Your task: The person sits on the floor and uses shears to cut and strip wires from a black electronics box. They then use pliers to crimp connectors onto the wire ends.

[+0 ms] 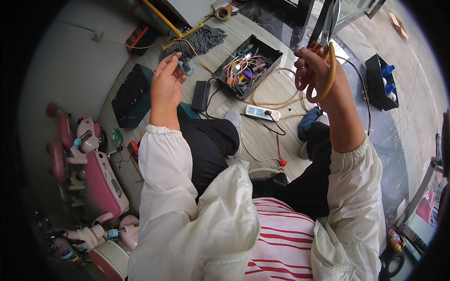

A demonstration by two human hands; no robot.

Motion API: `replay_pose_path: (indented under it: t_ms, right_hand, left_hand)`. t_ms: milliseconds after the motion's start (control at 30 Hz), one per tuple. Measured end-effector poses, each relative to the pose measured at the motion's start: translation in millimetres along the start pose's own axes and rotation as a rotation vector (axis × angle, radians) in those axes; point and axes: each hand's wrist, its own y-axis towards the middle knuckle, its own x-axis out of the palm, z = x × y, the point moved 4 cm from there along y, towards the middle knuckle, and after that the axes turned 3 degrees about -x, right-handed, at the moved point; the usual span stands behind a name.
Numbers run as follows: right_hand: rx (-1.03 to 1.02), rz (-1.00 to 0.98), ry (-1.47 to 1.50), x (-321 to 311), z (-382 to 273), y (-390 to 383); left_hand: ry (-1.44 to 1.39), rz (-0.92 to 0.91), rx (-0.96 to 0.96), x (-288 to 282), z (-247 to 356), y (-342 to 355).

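My left hand (168, 77) is raised at the left with its fingertips pinched together. Between them is a thin, short blue curved piece (191, 71), wire or tubing by its look; part of it hides behind the fingers. On the right, my right hand (315, 70) is closed around a pair of large scissors (332, 77). Their yellow-orange and reddish handle loops lie at my fingers, and the metal blades point away toward the top edge. Both hands are held up over the floor, well apart from each other.
A black box (268, 75) of wires and small parts lies ahead, near a white power strip (263, 112) and a black adapter (200, 95). A grey mop (201, 40) rests behind. Dark battery-like blocks (133, 96) and a pink child's ride-on (103, 180) stand left; a black bin (380, 84) stands right.
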Motion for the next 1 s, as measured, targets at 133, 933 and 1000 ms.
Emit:
replay_pose_path:
  t_ms: [133,933,1000]
  right_hand:
    - [-0.04,-0.033,-0.037,-5,-6,-3]
    - [0.034,-0.036,0.045,0,8,2]
    - [0.011,-0.03,0.031,-2,6,2]
  left_hand:
    - [0.011,0.018,-0.057,-23,-10,-18]
    - [0.117,-0.1,-0.168,-7,-15,-17]
    - [0.251,-0.204,-0.23,9,-7,-8]
